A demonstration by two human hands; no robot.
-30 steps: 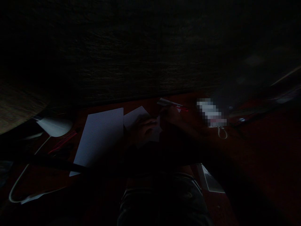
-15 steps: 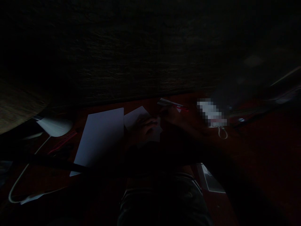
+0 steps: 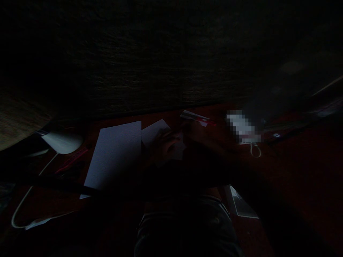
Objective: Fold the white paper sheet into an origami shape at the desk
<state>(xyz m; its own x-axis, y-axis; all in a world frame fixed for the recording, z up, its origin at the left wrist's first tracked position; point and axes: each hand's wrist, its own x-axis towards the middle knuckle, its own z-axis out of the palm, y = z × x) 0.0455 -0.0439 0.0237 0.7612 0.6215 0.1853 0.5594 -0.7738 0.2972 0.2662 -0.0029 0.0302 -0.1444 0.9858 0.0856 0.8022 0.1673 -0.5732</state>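
Note:
The scene is very dark. My left hand lies on a small white paper on a dark red table; its fingers look curled, but the dimness hides whether they grip it. My right hand sits just right of that paper, below a white and red flat object. Its fingers are too dark to read. A larger white sheet lies to the left of my left hand.
A white lamp-like object and a red pen-like thing sit at the left, with a white cord looping near the front. A blurred white item and a pale packet lie to the right.
Both hands stay at the small paper with only slight shifts. The view has moved a little.

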